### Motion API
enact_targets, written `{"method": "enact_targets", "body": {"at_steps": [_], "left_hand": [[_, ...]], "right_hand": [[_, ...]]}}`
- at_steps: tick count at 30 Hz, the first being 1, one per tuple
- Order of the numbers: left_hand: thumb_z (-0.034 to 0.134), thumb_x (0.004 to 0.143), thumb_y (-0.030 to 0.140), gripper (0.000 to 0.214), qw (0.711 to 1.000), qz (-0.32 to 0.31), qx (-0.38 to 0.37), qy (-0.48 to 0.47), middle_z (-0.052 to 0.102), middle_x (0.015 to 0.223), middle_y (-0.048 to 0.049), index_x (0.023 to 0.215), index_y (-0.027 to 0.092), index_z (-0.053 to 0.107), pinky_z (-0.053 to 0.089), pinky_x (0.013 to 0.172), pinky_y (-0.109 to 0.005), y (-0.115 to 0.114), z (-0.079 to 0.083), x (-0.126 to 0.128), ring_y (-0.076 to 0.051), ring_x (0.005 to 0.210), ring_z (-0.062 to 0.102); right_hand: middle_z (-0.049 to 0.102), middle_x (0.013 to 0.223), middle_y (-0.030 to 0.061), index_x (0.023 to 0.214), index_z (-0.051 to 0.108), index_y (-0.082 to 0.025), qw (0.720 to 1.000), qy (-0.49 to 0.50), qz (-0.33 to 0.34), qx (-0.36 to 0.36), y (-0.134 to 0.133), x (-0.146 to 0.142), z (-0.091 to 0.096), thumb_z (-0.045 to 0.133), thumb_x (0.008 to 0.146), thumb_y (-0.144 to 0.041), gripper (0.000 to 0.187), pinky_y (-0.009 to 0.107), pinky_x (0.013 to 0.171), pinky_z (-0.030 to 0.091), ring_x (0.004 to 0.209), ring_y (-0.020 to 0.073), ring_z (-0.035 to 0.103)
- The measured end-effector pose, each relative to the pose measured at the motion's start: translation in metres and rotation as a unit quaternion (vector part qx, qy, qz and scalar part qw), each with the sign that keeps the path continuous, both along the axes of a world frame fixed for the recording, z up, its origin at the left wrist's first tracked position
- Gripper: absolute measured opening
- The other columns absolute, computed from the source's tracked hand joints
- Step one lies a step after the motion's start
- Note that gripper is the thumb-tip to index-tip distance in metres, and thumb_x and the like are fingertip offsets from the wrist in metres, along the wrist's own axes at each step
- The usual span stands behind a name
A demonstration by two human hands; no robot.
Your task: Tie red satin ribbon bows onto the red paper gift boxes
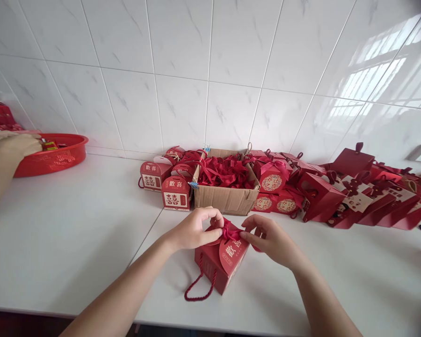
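In front of me on the white table stands a red gift box (pixel 214 262) with folded rounded flaps and pale lettering. A dark red rope handle (pixel 199 296) hangs from its near left side onto the table. On top of the box sits a red ribbon bow (pixel 229 231). My left hand (pixel 201 229) pinches the bow's left side between thumb and fingers. My right hand (pixel 264 236) pinches its right side, and a ribbon end shows below those fingers.
A cardboard box (pixel 226 199) full of red ribbons stands behind. Finished-looking red boxes (pixel 175 193) sit left of it, and several more (pixel 323 196) line the wall to the right. At far left, another person's hands (pixel 17 145) reach over a red plastic basket (pixel 56 161).
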State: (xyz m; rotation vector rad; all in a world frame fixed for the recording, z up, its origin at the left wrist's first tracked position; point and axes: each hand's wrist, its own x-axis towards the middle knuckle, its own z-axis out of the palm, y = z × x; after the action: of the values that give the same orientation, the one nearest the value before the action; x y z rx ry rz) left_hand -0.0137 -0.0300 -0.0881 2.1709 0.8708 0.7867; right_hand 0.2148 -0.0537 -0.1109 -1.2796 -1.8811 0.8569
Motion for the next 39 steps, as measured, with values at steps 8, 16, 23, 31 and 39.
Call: {"method": "enact_targets", "body": {"at_steps": [8, 16, 23, 31, 39], "left_hand": [[0.057, 0.072, 0.018, 0.006, 0.999, -0.026, -0.033, -0.008, 0.06, 0.08, 0.0, 0.078, 0.018, 0.058, 0.045, 0.075, -0.026, 0.005, -0.005, 0.0, -0.014, 0.078, 0.055], [0.054, 0.073, 0.017, 0.006, 0.998, -0.035, -0.045, -0.014, 0.06, 0.081, 0.0002, 0.078, 0.018, 0.057, 0.045, 0.075, -0.026, 0.003, -0.003, 0.001, -0.014, 0.077, 0.054], [0.052, 0.074, 0.015, 0.013, 0.999, -0.021, -0.03, 0.011, 0.059, 0.087, -0.0007, 0.08, 0.019, 0.063, 0.044, 0.081, -0.027, 0.001, -0.002, 0.0, -0.015, 0.083, 0.057], [0.05, 0.077, 0.015, 0.014, 0.999, -0.004, 0.026, 0.029, 0.061, 0.083, -0.0005, 0.079, 0.02, 0.063, 0.041, 0.083, -0.028, 0.003, -0.002, -0.001, -0.017, 0.087, 0.054], [0.042, 0.074, 0.017, 0.009, 0.998, -0.033, -0.056, 0.021, 0.053, 0.107, -0.0039, 0.071, 0.02, 0.05, 0.035, 0.095, -0.034, 0.005, -0.006, 0.002, -0.023, 0.11, 0.042]], "right_hand": [[0.058, 0.055, -0.0026, 0.079, 0.063, -0.019, 0.968, -0.025, 0.211, -0.132, -0.011, 0.028, 0.026, 0.067, 0.076, -0.04, 0.021, 0.021, 0.043, 0.032, 0.046, 0.0094, 0.046], [0.064, 0.089, 0.0037, 0.099, 0.06, -0.021, 0.991, 0.067, 0.113, 0.011, 0.006, -0.002, 0.029, 0.052, 0.087, -0.043, 0.027, 0.023, 0.054, 0.043, 0.065, 0.0115, 0.053], [0.062, 0.079, -0.0001, 0.095, 0.056, -0.022, 0.989, 0.055, 0.132, 0.048, 0.007, -0.023, 0.014, 0.055, 0.087, -0.034, 0.015, 0.023, 0.054, 0.041, 0.059, 0.0103, 0.049], [0.053, 0.088, 0.006, 0.109, 0.065, -0.027, 0.961, -0.008, 0.179, 0.213, 0.003, -0.016, 0.001, 0.036, 0.094, -0.02, 0.033, 0.029, 0.066, 0.048, 0.075, 0.0151, 0.053], [0.041, 0.087, 0.0058, 0.111, 0.067, -0.028, 0.943, -0.04, 0.177, 0.278, 0.001, -0.019, -0.01, 0.032, 0.095, -0.017, 0.04, 0.03, 0.066, 0.046, 0.079, 0.0162, 0.046]]}}
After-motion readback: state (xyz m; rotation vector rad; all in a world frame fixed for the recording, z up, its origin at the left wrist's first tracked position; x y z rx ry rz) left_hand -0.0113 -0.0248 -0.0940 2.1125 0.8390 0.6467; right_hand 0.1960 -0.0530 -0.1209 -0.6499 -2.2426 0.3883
